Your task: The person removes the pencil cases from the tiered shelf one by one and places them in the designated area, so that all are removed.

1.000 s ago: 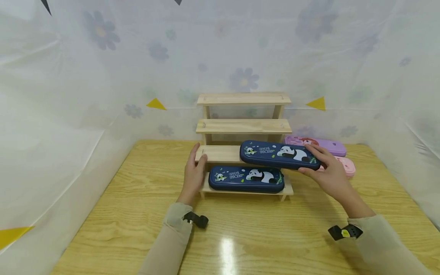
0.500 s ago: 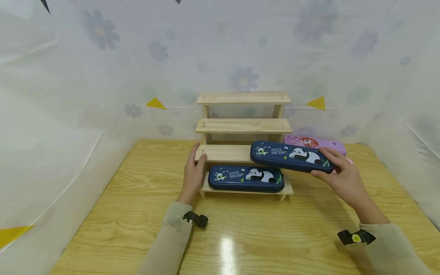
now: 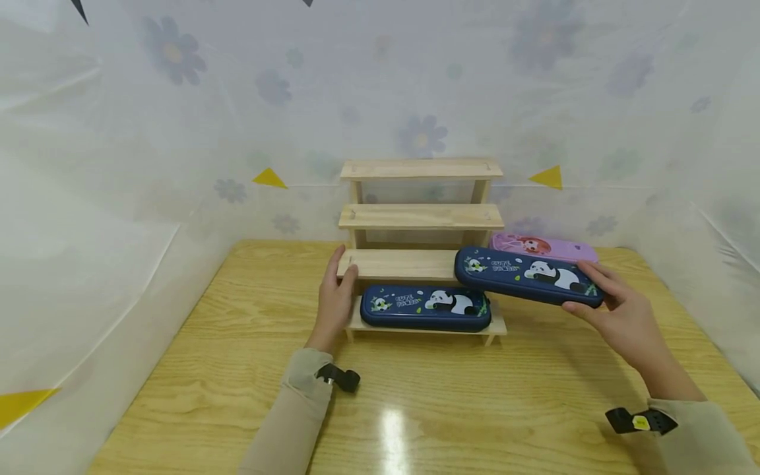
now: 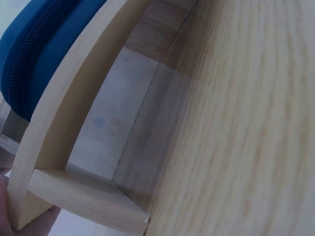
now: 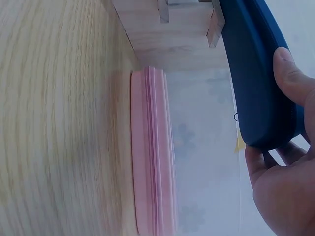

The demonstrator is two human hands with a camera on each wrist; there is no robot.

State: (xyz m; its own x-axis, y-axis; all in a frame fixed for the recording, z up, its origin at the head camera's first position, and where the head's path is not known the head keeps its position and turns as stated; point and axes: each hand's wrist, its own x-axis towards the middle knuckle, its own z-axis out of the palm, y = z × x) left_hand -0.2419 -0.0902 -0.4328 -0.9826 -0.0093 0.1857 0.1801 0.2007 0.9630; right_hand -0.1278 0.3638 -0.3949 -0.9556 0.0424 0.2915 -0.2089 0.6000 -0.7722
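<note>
My right hand [image 3: 620, 320] pinches the right end of a navy panda pencil case [image 3: 528, 276]. The case is held raised off the table, tilted slightly down to the right. Its left end is at the right part of the second step of a wooden tiered rack [image 3: 392, 262]; whether they touch I cannot tell. At the rack's left end, my left hand [image 3: 336, 297] grips the second step, thumb in front. A matching navy pencil case [image 3: 424, 309] lies on the lowest step. In the left wrist view, fingers [image 4: 42, 223] show at the rack's edge.
Behind the held case, to the right of the rack, lies a purple pencil case [image 3: 561, 249] with a cartoon figure. A pink pencil case [image 5: 152, 152] lies on the wood-grain table [image 3: 451, 402]. A flowered white sheet [image 3: 380, 79] hangs around the table.
My right hand has carried the navy pencil case right and slightly down, uncovering more of the second step and covering the pink case in the head view. The left hand stays put.
</note>
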